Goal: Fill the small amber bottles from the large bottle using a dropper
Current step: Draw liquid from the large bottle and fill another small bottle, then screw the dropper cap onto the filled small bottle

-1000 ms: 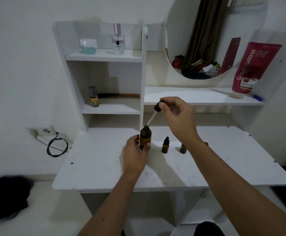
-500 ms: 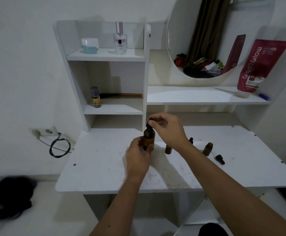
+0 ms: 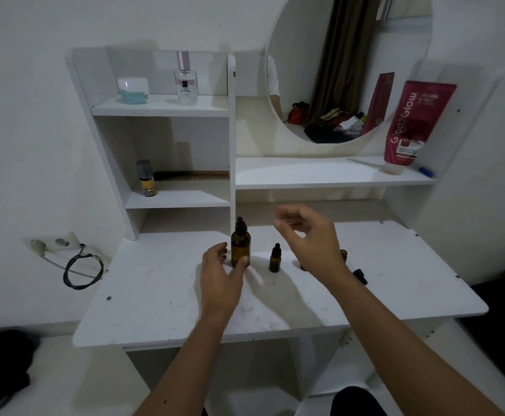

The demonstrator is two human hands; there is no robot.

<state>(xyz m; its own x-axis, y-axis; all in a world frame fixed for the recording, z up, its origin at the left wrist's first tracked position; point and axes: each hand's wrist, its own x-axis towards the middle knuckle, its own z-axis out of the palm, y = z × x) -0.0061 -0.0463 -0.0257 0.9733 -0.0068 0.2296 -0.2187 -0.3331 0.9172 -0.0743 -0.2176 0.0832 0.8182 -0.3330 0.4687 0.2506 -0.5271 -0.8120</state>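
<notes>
Now I judge one fill done: left hand loosely touches capped large bottle; right hand relaxed, empty; uncapped small bottle beyond it remains.

My left hand and right hand are bare, with no rings, watch or bracelet on either wrist. Both forearms are uncovered right down to the bottom of the frame, no sleeve in sight. Short-trimmed nails show on my left fingers. A dark garment shows below, between my arms.
</notes>
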